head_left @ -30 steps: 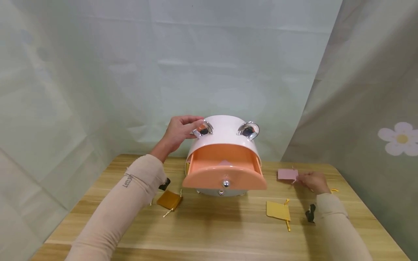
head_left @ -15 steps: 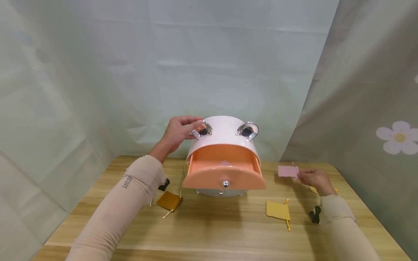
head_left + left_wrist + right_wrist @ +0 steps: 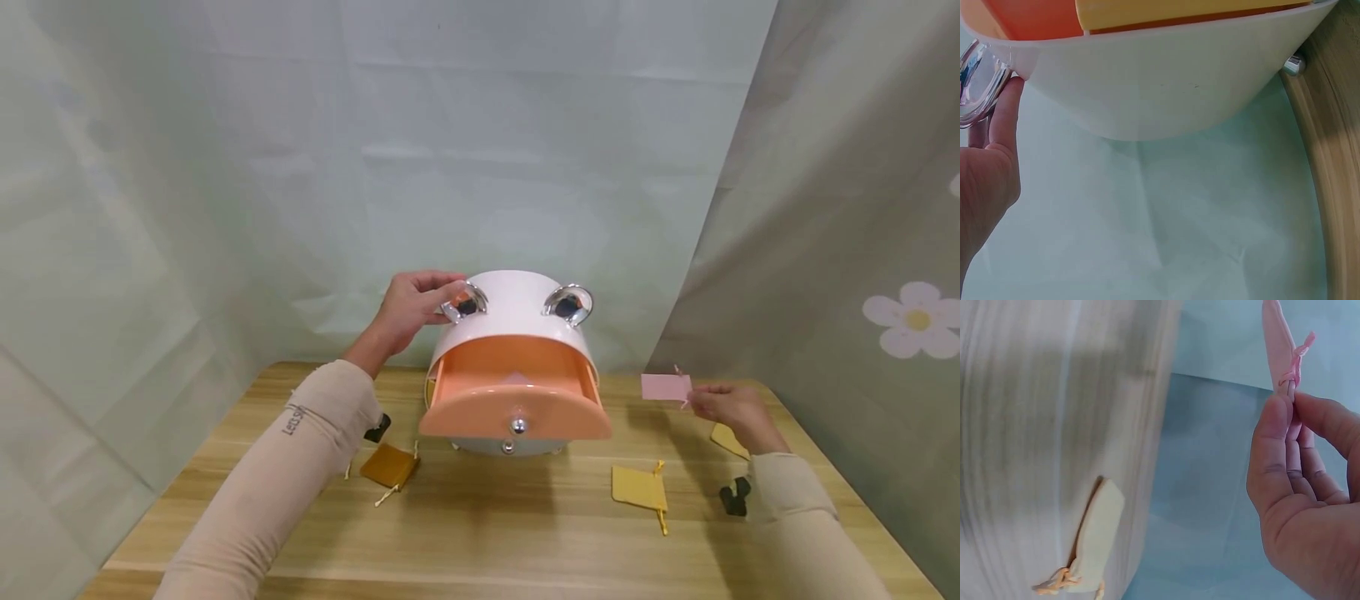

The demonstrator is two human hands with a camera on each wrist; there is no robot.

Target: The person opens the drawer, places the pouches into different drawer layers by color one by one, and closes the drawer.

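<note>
Left hand grips the white box's chrome ear; right hand pinches a pink pouch beside its open drawer, three pouches unstored.

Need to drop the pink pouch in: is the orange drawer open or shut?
Open. The orange drawer juts forward out of the white box, its inside showing from above.

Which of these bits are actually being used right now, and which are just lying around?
In use: pink pouch pinched by right hand; white box steadied by left hand; open orange drawer.
Lying about: yellow pouch, brown pouch, table.
</note>
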